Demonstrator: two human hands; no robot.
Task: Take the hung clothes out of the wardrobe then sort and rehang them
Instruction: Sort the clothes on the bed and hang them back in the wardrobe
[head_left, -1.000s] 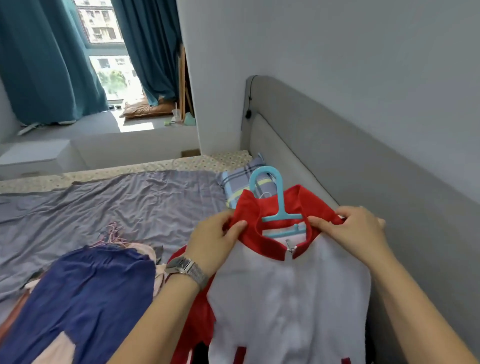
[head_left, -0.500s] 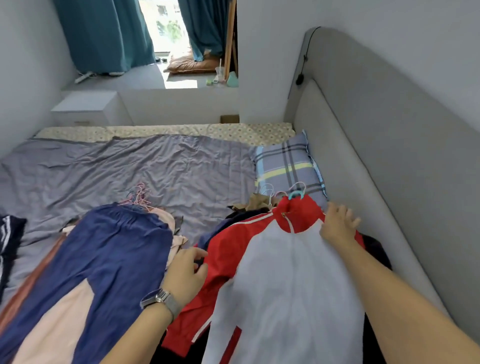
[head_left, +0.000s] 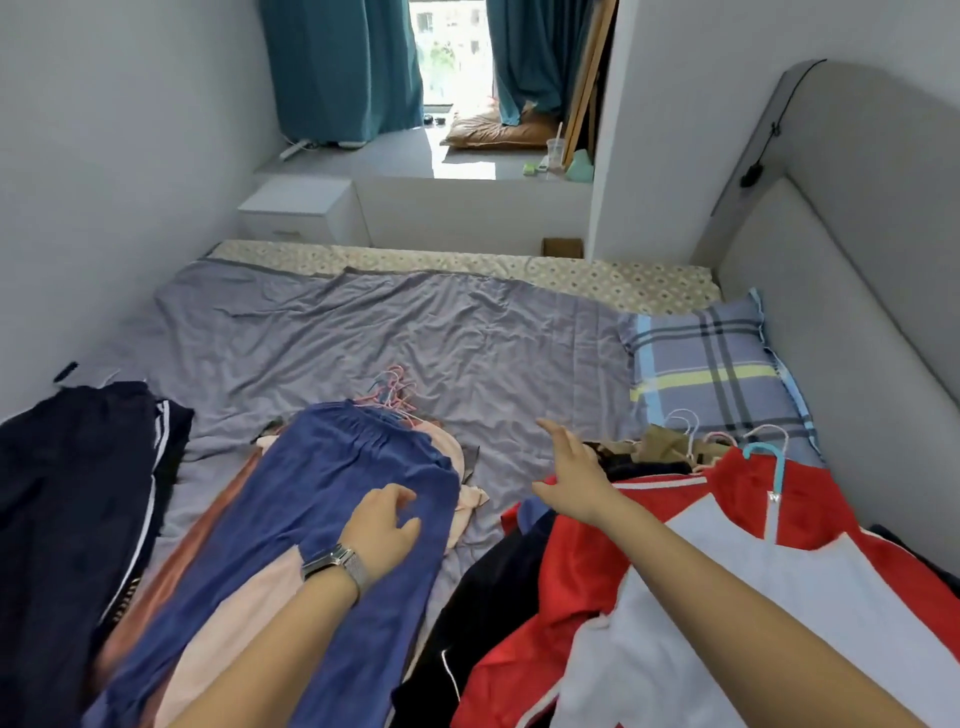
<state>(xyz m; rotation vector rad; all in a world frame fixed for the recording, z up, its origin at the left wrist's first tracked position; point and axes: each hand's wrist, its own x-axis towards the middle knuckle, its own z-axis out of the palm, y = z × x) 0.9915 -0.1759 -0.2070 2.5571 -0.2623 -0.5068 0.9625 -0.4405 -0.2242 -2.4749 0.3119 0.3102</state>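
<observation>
1. Both of my hands have let go of the red and white jacket (head_left: 727, 597) since a moment ago, and it now lies flat on the right side of the bed.
2. My right hand (head_left: 574, 475) has moved off the jacket's collar and now hangs over the gray sheet (head_left: 415, 332), fingers spread wide and holding nothing.
3. My left hand (head_left: 384, 525), the one with the watch (head_left: 332, 564), rests on the blue pants (head_left: 332, 499). Its fingers are loosely bent; I think they only touch the cloth, but I cannot tell for sure.
4. A light blue hanger (head_left: 769, 462) pokes out of the jacket's neck.
5. Pink hangers (head_left: 395, 389) stick out past the top of the blue pants, with pink and brown clothes under them.
6. Dark clothes with white stripes (head_left: 78, 493) lie on the far left.
7. A plaid pillow (head_left: 711, 369) sits by the gray headboard (head_left: 841, 338).
</observation>
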